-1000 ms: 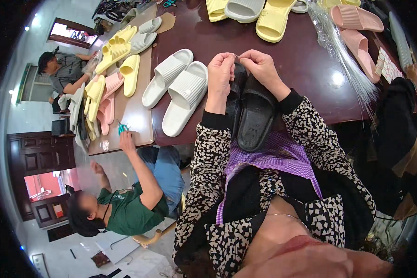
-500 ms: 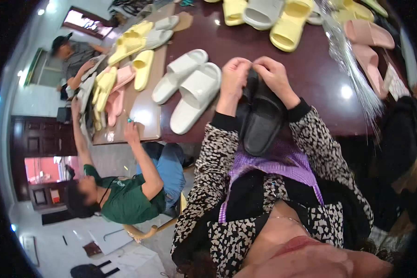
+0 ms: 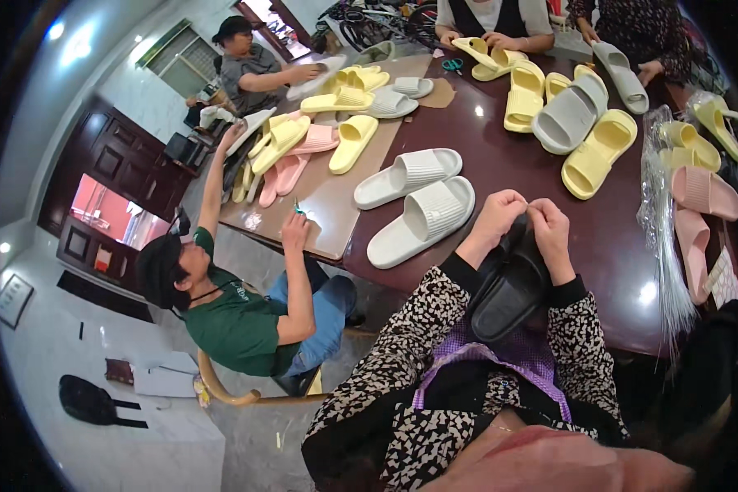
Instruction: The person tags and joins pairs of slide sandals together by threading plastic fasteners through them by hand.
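Observation:
A pair of black slide sandals [image 3: 510, 305] lies at the table's near edge in front of me. At their far end, my left hand [image 3: 498, 221] is closed in a pinch. Beside it, my right hand [image 3: 552, 238] pinches too, fingertips close to the left ones. Whatever thin thing may be between the fingers is too small to make out. Just left of my left hand, a pair of pale grey slides [image 3: 426, 220] rests on the dark red table [image 3: 455, 111].
Yellow slides [image 3: 600, 154] and grey slides [image 3: 572, 113] lie farther back. At right are a bundle of clear plastic strips [image 3: 660, 238] and pink slides [image 3: 703, 193]. A seated co-worker in green [image 3: 242, 316] holds small scissors [image 3: 298, 211] at left. Other people work across the table.
The view has swung up and left, bringing people across the table into sight. My hands stay pinched at the black slides' far end, slightly farther apart at the fingertips.

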The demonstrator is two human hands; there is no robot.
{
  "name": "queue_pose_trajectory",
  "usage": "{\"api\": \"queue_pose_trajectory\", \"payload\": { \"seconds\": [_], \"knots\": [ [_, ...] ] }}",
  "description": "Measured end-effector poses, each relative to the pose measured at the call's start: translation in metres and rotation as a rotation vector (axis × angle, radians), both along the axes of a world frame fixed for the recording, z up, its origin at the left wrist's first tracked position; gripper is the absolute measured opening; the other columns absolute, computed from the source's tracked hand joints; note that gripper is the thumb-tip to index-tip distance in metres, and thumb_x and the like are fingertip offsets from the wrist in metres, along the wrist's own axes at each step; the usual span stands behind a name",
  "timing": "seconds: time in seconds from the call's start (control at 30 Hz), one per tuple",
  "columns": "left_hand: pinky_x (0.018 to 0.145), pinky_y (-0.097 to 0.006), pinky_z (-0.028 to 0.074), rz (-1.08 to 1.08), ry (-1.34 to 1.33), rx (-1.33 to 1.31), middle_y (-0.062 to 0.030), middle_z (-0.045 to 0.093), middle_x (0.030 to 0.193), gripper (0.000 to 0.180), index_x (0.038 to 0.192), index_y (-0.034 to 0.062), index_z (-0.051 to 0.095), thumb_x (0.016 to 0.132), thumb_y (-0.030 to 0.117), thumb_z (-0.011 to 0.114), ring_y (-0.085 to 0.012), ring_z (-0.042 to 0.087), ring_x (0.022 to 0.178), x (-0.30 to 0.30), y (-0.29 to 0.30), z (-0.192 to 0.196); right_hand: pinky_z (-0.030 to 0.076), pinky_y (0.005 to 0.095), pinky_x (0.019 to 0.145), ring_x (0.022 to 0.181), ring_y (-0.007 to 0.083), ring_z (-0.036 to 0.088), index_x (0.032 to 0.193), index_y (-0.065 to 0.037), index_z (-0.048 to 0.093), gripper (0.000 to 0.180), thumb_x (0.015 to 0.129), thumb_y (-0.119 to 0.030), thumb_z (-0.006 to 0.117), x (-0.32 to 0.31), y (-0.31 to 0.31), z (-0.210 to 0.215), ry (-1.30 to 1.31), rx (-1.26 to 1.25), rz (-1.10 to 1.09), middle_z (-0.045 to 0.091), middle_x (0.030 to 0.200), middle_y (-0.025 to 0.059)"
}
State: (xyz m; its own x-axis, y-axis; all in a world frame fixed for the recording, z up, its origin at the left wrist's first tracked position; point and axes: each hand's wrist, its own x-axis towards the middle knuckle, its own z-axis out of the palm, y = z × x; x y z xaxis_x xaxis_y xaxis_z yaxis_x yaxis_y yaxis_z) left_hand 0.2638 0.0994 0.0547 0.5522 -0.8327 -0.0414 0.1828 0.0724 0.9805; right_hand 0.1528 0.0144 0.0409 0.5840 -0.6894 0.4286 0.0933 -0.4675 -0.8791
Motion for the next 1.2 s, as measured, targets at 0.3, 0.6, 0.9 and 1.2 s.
{"api": "queue_pose_trajectory", "payload": {
  "seconds": [0.3,0.6,0.9,1.2],
  "knots": [
    [0.054,-0.020,0.043,0.204,-0.115,-0.155,-0.0006,0.060,0.082,0.010,0.093,0.0030,0.062,0.086,0.009,0.059,-0.0060,0.053,0.063,0.001,0.011,-0.003,0.047,0.0260,0.061,0.066,0.0154,0.061,0.092,0.000,0.063,0.009,0.084,-0.003,0.059,0.000,-0.009,-0.001,-0.025,0.075,0.029,0.065,0.077,0.0119],
    [0.073,-0.031,0.050,0.390,-0.678,0.181,-0.0170,0.064,0.095,0.028,0.108,-0.0034,0.058,0.085,0.012,0.062,-0.0218,0.063,0.080,0.016,0.131,-0.024,0.049,0.0288,0.070,0.079,0.0176,0.061,0.100,0.002,0.062,0.015,0.086,-0.001,0.057,-0.074,0.043,0.051,0.083,-0.170,0.086,0.063,0.088,0.0107],
    [0.079,-0.030,0.049,0.241,-0.573,0.281,-0.0134,0.065,0.100,0.029,0.110,-0.0039,0.058,0.088,0.015,0.060,-0.0189,0.062,0.088,-0.003,0.115,-0.046,0.049,0.0400,0.075,0.088,0.0375,0.059,0.110,0.003,0.055,0.034,0.083,-0.014,0.065,-0.090,0.059,0.021,0.403,-0.399,0.156,0.059,0.100,0.0202],
    [0.078,-0.028,0.049,0.107,-0.420,0.132,-0.0112,0.060,0.106,0.031,0.117,-0.0046,0.054,0.090,0.011,0.058,-0.0155,0.059,0.088,-0.031,0.091,-0.054,0.048,0.0442,0.071,0.081,0.0379,0.059,0.085,0.003,0.056,0.040,0.080,-0.035,0.067,-0.079,0.038,0.001,0.520,-0.407,-0.169,0.059,0.084,0.0211]
  ]
}}
